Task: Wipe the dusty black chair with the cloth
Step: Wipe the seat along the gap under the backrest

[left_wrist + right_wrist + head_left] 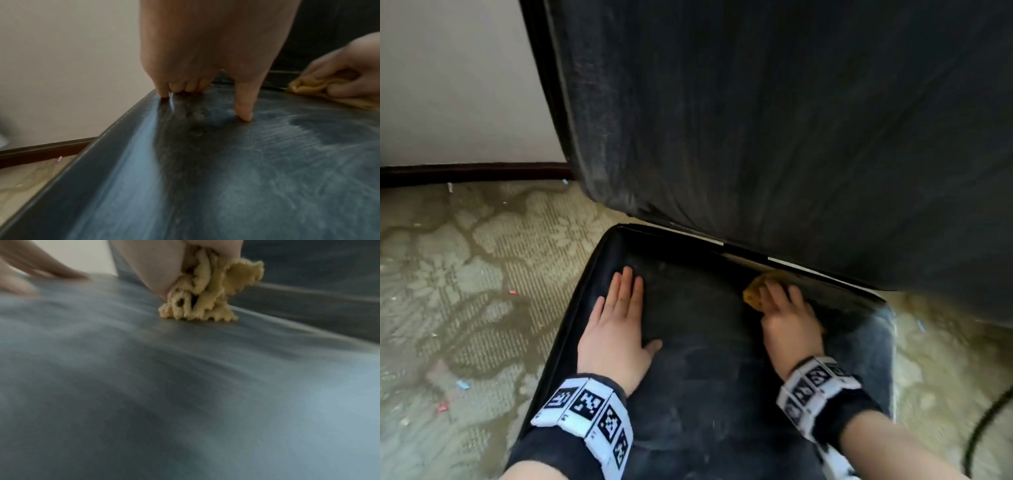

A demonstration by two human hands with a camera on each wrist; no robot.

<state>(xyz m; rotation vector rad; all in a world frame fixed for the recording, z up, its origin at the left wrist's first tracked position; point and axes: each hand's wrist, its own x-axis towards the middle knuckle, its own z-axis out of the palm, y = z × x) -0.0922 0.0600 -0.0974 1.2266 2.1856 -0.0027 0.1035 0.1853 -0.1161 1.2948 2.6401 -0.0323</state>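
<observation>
Black, dust-filmed leatherette: the chair fills the lower frame of the head view, seat grey with smears, a few darker patches showing through. Backrest rises behind the seat, also dull with dust, and overhangs the seat's rear edge.

Cloth, yellow and bunched, sits on the seat near the rear edge, right of centre, touching the surface. Right hand grips it, fingers curled round the wad; the right wrist view shows the crumpled folds squeezed out below the palm and pressed onto the seat, picture blurred.

Left hand lies flat on the seat by its left edge, fingers straight and together, thumb spread toward the middle; holds nothing. In the left wrist view its fingertips touch the dusty surface beside the stitched edge seam.

Both wrists carry white bands with black square markers over dark cuffs.

Around: patterned beige carpet with small coloured scraps on it, dark skirting under a pale wall beyond the seat's left edge, a black cable on the floor off the seat's right edge.
</observation>
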